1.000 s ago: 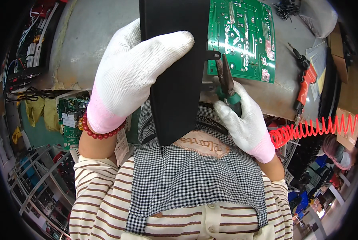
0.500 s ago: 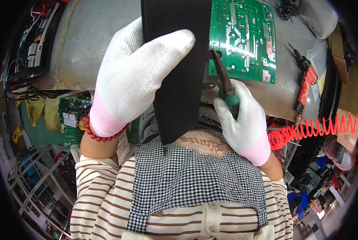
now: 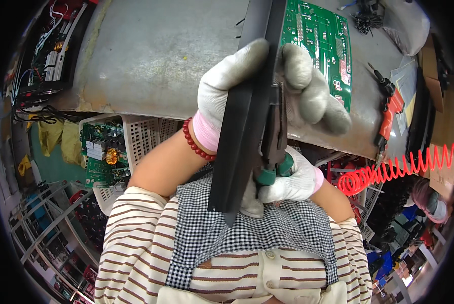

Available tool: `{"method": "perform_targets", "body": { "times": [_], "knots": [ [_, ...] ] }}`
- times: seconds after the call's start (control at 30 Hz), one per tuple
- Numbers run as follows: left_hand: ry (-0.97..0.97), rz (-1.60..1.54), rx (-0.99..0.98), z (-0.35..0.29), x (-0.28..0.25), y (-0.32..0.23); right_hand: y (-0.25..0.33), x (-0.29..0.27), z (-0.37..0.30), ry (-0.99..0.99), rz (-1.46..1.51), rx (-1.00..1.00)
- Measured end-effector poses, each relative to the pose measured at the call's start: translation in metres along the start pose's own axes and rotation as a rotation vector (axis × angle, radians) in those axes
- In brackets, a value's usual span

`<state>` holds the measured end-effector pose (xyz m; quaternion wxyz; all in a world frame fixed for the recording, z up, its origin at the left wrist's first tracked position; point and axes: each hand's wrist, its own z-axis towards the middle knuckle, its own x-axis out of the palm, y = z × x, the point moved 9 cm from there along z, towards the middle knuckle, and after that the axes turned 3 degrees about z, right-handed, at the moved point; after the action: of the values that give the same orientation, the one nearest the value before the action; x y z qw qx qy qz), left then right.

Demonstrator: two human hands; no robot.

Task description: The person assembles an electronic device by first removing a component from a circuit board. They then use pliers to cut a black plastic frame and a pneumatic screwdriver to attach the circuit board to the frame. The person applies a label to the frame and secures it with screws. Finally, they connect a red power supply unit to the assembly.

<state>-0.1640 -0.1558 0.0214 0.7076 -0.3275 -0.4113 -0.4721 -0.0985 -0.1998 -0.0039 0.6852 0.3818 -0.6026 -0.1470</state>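
Observation:
My left hand [image 3: 218, 91], in a white knit glove, grips a long black panel [image 3: 242, 134]. The thumb lies on its left face and the fingers wrap round the far side, so the panel stands tilted, nearly edge-on. My gloved right hand [image 3: 297, 183] holds pliers [image 3: 273, 139] with green grips, low beside the panel. Their dark jaws point up along the panel's right side, against or close to a small part there; exact contact is hard to make out. Behind the left fingers lies a green circuit board [image 3: 333, 55] on the metal bench.
A red power screwdriver [image 3: 391, 109] lies at the bench's right, with a red coiled hose [image 3: 399, 161] below it. At far left sits an open black housing [image 3: 54, 63] with wiring. Under the bench edge, a white basket [image 3: 142, 139] stands beside a populated circuit board [image 3: 101, 154].
The panel has turned from broad face to nearly edge-on, and my left hand has shifted right with it. My right hand has brought the pliers down and left to the panel's side.

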Motion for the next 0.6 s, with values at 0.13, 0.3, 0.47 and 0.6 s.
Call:
{"method": "perform_targets", "body": {
  "times": [0.13,0.3,0.47,0.6],
  "knots": [
    [-0.030,0.147,-0.148,0.002,-0.005,-0.001,-0.001,0.000,0.003,0.026,0.115,0.033],
    [-0.270,0.253,-0.111,-0.008,-0.028,-0.023,-0.008,-0.027,-0.004,-0.103,-0.087,0.108],
    [-0.712,0.603,-0.023,-0.037,-0.029,-0.092,0.016,-0.056,-0.054,-0.301,-0.335,0.384],
    [-1.112,1.004,-0.156,-0.066,-0.041,-0.126,0.110,-0.109,-0.110,-0.772,-0.632,0.095]
  ]
}}
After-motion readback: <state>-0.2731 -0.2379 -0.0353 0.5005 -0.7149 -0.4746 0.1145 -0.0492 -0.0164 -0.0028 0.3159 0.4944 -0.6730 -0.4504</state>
